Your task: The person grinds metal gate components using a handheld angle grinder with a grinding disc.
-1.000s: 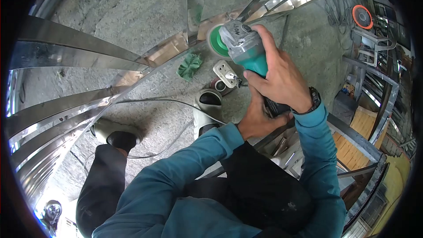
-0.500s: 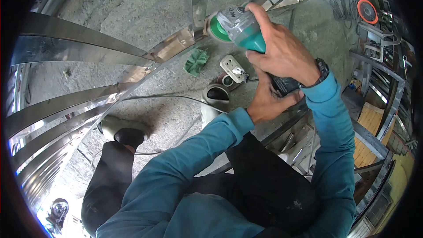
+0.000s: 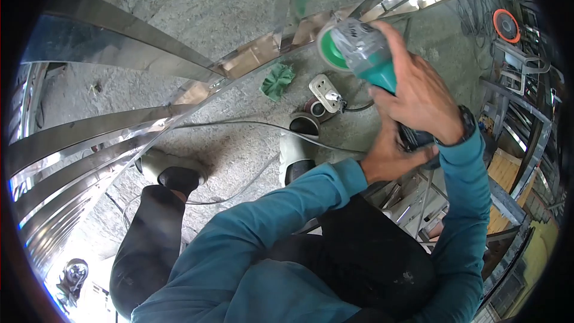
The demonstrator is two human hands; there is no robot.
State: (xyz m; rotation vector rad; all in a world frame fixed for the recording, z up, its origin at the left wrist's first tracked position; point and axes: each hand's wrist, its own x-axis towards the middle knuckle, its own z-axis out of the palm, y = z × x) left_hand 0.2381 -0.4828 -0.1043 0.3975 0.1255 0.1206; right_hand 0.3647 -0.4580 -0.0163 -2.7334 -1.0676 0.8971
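A green angle grinder (image 3: 373, 63) with tape round its head is held in both hands, its green disc (image 3: 333, 49) facing left, close to the shiny metal frame (image 3: 254, 55). My right hand (image 3: 421, 90) wraps over the grinder's body from above. Lower down, my left hand (image 3: 391, 152) grips the dark rear part, which is partly hidden by the fingers and wrist. On the floor left of the hands lie a white power strip (image 3: 324, 93) with a plug in it and a crumpled green cloth (image 3: 277, 82).
Curved metal bars (image 3: 101, 125) run along the left side. A grey cable (image 3: 257, 123) crosses the concrete floor past my shoes (image 3: 293, 152). At the right are an orange-rimmed disc (image 3: 506, 26), metal racks (image 3: 520, 107) and a wooden board (image 3: 502, 173).
Both hands and the grinder have moved right and slightly down, away from the bar they were beside. The view has shifted a little.
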